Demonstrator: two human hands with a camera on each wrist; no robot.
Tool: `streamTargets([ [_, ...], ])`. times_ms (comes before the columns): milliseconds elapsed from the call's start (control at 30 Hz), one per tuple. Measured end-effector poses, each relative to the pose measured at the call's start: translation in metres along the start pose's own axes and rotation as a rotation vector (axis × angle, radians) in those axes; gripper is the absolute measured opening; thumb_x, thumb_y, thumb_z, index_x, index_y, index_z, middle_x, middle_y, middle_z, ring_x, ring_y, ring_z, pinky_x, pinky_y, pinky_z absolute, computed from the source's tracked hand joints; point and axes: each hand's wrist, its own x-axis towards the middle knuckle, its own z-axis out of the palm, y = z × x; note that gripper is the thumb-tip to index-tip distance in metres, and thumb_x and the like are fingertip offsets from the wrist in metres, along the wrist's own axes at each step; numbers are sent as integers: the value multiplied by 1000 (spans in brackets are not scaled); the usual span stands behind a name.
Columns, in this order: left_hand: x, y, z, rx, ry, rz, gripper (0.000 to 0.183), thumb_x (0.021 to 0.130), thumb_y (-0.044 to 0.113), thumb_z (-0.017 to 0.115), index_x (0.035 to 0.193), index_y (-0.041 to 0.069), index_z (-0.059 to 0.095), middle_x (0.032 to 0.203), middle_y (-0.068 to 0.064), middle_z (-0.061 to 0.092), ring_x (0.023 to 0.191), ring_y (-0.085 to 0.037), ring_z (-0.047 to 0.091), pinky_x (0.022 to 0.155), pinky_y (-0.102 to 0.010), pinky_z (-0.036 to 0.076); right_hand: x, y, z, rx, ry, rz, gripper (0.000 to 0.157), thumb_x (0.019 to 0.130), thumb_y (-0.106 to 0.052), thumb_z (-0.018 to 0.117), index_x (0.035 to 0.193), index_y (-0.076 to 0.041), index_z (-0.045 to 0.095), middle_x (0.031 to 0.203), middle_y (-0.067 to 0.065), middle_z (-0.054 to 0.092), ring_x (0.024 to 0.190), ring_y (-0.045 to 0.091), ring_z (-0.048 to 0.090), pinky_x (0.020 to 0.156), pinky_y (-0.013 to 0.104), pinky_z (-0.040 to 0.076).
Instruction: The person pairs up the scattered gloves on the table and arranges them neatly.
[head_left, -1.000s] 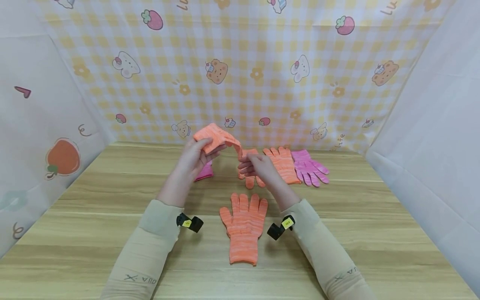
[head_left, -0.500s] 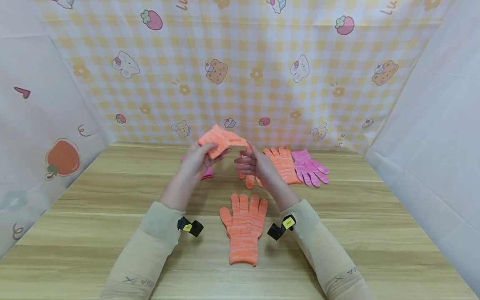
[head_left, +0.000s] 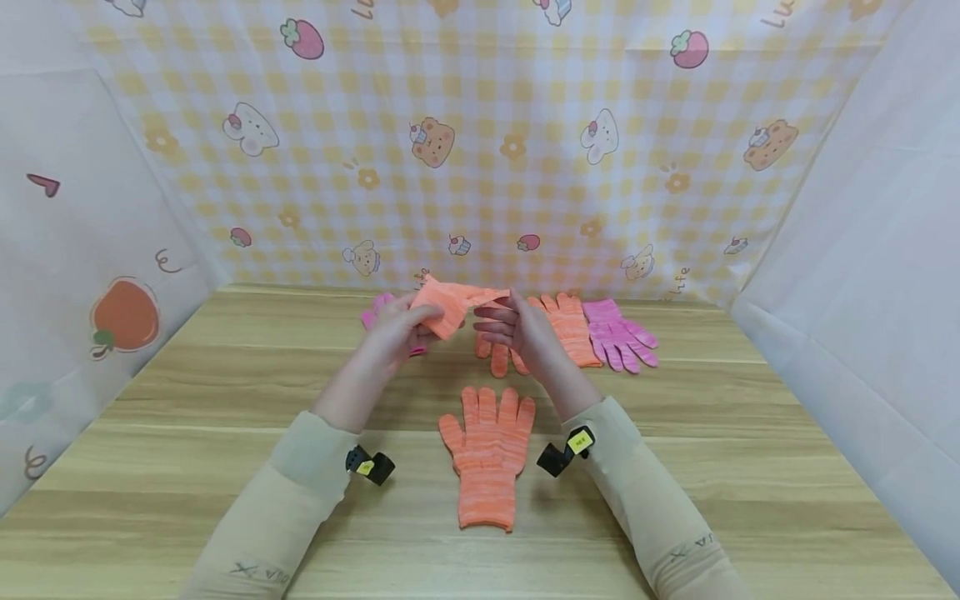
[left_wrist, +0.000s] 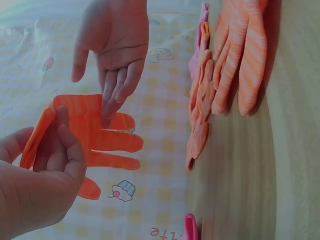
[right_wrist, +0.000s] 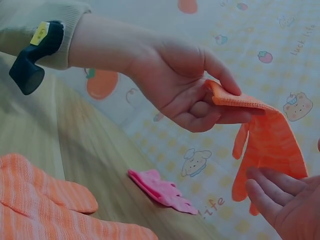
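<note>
My left hand [head_left: 393, 333] pinches an orange knitted glove [head_left: 444, 307] by its cuff, thumb on top, above the back of the table. In the right wrist view the held glove [right_wrist: 275, 142] droops from those fingers, its own fingers hanging down. My right hand [head_left: 534, 333] is at the glove's other end with fingers straight. In the left wrist view its fingertips [left_wrist: 106, 119] overlap the glove's finger section. Another orange glove [head_left: 489, 458] lies flat between my forearms, fingers pointing away from me.
Along the back of the table, an orange glove [head_left: 498, 360] lies partly hidden behind my right hand. To its right are another orange glove [head_left: 573, 337] and a pink glove [head_left: 621, 336]. A pink glove [head_left: 378, 307] sits behind my left hand. A checked curtain [head_left: 517, 192] hangs behind.
The held glove has moved right and down with my left hand and now stretches flatter toward my right hand. My right hand's fingers have straightened; more of the left pink glove shows.
</note>
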Motion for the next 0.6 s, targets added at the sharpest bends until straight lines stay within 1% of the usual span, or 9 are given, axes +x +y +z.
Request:
streamTargets([
  [100, -2, -1, 1, 37, -9, -20, 38, 90, -1, 54, 127, -9, 48, 81, 0, 68, 74, -11, 66, 69, -27, 54, 1, 1, 0, 13, 19, -2, 56, 104, -40, 34, 139, 3, 28, 130, 28, 52, 113, 36, 57, 93, 40, 48],
  [167, -3, -2, 2, 57, -19, -28, 40, 90, -1, 55, 129, -9, 47, 83, -1, 68, 75, -12, 66, 71, -29, 54, 2, 1, 0, 30, 41, 4, 49, 104, -40, 37, 131, 1, 32, 124, 26, 57, 110, 34, 60, 92, 40, 49],
  [233, -4, -3, 2, 71, -32, -37, 43, 90, -2, 56, 130, -10, 46, 84, -1, 67, 76, -12, 66, 73, -30, 55, 3, 2, -1, 48, 63, 11, 37, 104, -38, 38, 117, -3, 39, 110, 23, 63, 102, 31, 64, 92, 41, 49],
  [300, -6, -4, 2, 91, -52, -41, 45, 90, -3, 56, 132, -11, 44, 83, -2, 68, 75, -13, 66, 75, -31, 55, 3, 2, -1, 62, 86, 19, 29, 104, -35, 40, 101, -6, 43, 91, 15, 66, 92, 25, 67, 91, 41, 49],
  [367, -7, -6, 2, 117, -72, -45, 47, 89, -4, 56, 134, -12, 43, 84, -2, 68, 75, -12, 66, 78, -33, 54, 3, 1, -1, 69, 105, 19, 28, 104, -31, 42, 87, -8, 45, 74, 7, 62, 82, 20, 67, 91, 42, 49],
  [400, -7, -7, 2, 132, -79, -48, 48, 89, -4, 57, 134, -12, 44, 85, -2, 68, 76, -12, 66, 81, -35, 54, 4, 1, -1, 70, 109, 16, 29, 104, -29, 43, 82, -9, 45, 68, 5, 59, 78, 19, 66, 91, 42, 50],
  [500, -7, -10, 2, 188, -91, -65, 48, 88, -3, 59, 133, -11, 46, 88, -2, 68, 79, -11, 65, 86, -38, 52, 4, 1, -2, 61, 130, 6, 28, 102, -21, 48, 78, -8, 44, 65, 3, 53, 71, 16, 63, 89, 41, 51],
  [533, -7, -11, 2, 208, -96, -73, 47, 88, -3, 60, 132, -11, 47, 89, -2, 67, 80, -11, 65, 88, -39, 51, 4, 1, -2, 53, 136, 4, 25, 101, -19, 50, 79, -8, 43, 67, 3, 53, 70, 15, 63, 87, 40, 51],
  [600, -6, -14, 2, 247, -110, -84, 45, 87, -2, 61, 130, -10, 49, 92, -3, 67, 82, -11, 64, 89, -39, 50, 4, 1, -3, 26, 147, 0, 17, 100, -15, 52, 87, -7, 45, 73, 3, 56, 69, 14, 63, 84, 36, 52],
])
